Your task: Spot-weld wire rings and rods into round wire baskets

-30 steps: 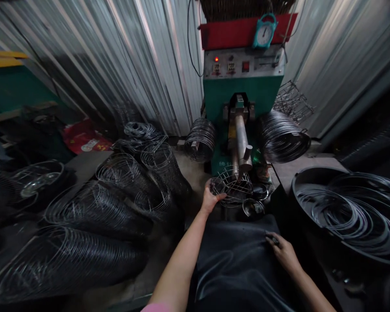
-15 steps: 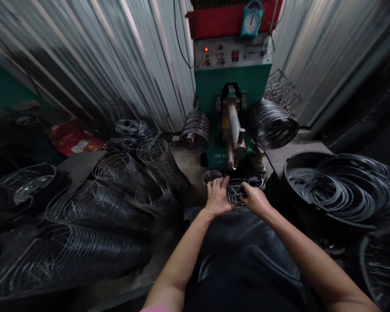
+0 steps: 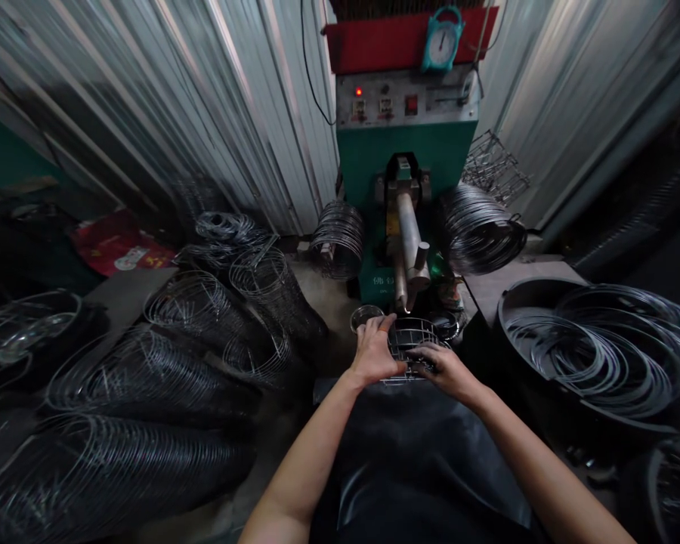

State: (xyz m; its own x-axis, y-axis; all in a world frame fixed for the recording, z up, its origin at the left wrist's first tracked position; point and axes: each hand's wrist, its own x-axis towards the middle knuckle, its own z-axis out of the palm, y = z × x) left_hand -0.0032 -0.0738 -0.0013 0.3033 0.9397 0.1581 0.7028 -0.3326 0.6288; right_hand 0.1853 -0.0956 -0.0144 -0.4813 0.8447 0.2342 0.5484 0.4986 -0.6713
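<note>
A small round wire basket frame [image 3: 413, 332] sits between my hands, just below the tip of the spot welder [image 3: 411, 234]. My left hand [image 3: 374, 353] clasps its left side, with the thumb along the near edge. From the right, my right hand [image 3: 443, 370] reaches over the near part, its fingers bent on the wires. Whether it also pinches a loose piece of wire is too dark to tell. A round dish [image 3: 367, 316] stands just beyond my left hand, and another dark dish [image 3: 446, 325] lies to the right of the welder's tip.
Stacked wire rings [image 3: 147, 461] fill the left side. A coil of wire rings [image 3: 338, 234] hangs left of the welder and a bigger wire coil [image 3: 481, 230] right. A black tub [image 3: 504, 332] with wire hoops [image 3: 583, 363] stands right. A turquoise dial [image 3: 443, 41] hangs above.
The wire frame has tipped, so more of its round rim and grid shows. My right hand has shifted lower and its fingers have stretched out across the wires. The view has tilted slightly.
</note>
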